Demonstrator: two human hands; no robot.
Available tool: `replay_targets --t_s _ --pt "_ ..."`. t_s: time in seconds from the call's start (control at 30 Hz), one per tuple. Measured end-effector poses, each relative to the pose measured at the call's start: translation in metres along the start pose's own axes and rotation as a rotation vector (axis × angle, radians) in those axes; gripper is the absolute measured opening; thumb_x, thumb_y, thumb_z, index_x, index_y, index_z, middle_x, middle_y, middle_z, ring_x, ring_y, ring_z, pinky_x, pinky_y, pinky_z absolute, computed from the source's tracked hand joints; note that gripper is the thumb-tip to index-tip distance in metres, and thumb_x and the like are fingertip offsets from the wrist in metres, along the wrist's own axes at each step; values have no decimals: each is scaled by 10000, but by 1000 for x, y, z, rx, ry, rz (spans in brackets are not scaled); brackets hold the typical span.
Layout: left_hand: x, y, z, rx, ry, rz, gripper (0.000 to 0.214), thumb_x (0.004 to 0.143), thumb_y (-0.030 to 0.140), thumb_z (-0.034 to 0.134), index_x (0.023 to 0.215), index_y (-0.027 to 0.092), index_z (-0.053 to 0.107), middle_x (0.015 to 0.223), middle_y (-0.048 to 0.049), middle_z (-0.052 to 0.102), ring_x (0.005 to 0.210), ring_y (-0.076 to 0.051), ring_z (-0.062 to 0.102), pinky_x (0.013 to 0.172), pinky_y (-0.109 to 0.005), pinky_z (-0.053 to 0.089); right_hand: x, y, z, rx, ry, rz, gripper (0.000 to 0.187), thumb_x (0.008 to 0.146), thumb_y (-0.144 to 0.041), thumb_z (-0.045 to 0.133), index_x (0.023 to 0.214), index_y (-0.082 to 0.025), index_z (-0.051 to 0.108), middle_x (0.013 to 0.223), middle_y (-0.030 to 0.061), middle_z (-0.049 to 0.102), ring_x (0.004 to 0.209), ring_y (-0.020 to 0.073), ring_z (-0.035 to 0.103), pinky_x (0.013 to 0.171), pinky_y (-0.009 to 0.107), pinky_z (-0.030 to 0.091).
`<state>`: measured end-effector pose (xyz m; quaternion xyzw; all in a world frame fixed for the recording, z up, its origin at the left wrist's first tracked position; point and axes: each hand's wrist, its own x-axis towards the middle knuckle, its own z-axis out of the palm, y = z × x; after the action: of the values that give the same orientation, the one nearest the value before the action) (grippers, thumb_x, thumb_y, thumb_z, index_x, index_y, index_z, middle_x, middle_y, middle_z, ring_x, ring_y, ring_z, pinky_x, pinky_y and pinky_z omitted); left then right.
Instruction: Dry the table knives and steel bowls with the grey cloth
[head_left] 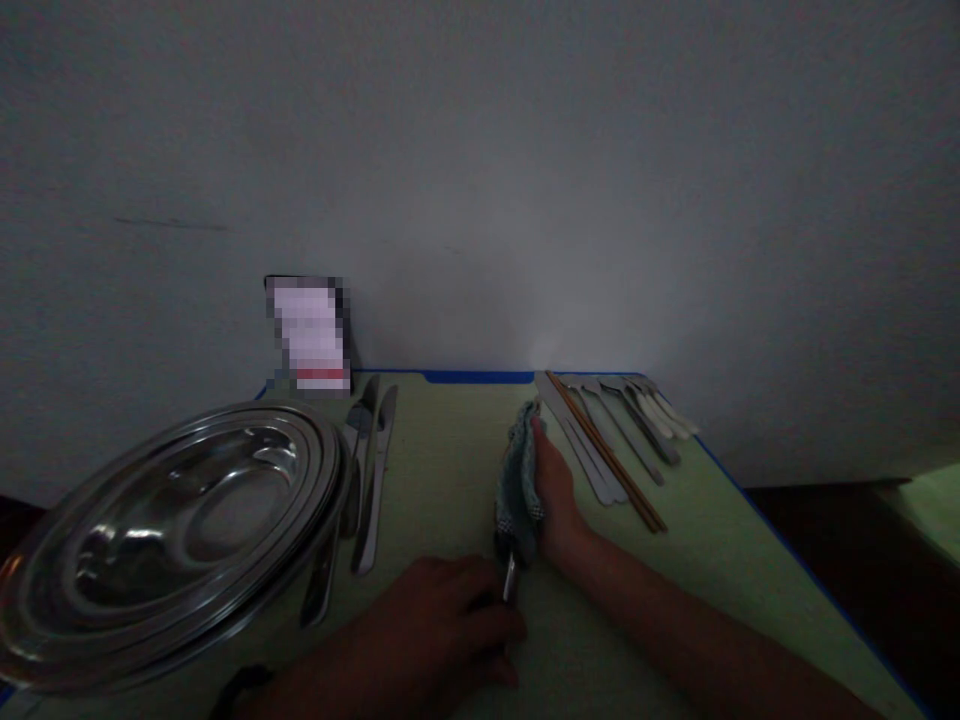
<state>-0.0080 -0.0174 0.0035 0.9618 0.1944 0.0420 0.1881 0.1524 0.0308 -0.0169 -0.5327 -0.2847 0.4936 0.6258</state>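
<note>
My right hand (556,500) is closed around a folded blue-grey cloth (517,480), which wraps the upper part of a metal utensil over the middle of the table. Below the cloth a short shiny piece of the utensil (511,580) shows; its kind is hidden by the cloth and fingers. My left hand (457,620) grips the near end of this utensil between thumb and fingers, close to the table's front.
Stacked oval metal dishes (322,450) stand on the left, with several table knives (377,490) and other cutlery beside them. A phone (311,330) leans on the wall. To the right lie wooden chopsticks (604,450), flat metal pieces (592,460) and several utensils (645,415).
</note>
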Motion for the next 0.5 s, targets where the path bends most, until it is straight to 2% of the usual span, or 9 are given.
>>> replay_targets --t_s 0.07,0.27,0.37,0.5 --pt "0 0 1 -21 9 -8 120 891 318 530 952 241 598 930 -17 628 815 -173 590 662 -259 442 -5 -1 2 -33 27 -11 382 760 -588 507 670 -227 592 613 -14 620 606 168 571 605 281 418" --pt "1 4 -4 -61 10 -38 106 856 281 547 929 229 603 899 -20 632 811 -176 596 668 -269 448 -8 -2 5 -53 -3 -37 322 781 -512 527 697 -219 632 652 -15 629 692 169 576 683 266 421" --pt "3 4 -4 -75 5 -55 73 839 266 547 849 212 596 833 -8 631 768 -163 601 666 -264 443 -7 0 4 -29 -25 -19 318 773 -514 540 690 -219 628 645 -21 626 657 163 568 670 269 428" --pt "4 1 3 -74 61 -82 50 802 186 541 824 218 572 793 10 622 725 -144 590 638 -240 417 4 4 -3 76 -90 7 374 743 -578 545 649 -219 587 559 -23 598 561 162 561 593 284 444"
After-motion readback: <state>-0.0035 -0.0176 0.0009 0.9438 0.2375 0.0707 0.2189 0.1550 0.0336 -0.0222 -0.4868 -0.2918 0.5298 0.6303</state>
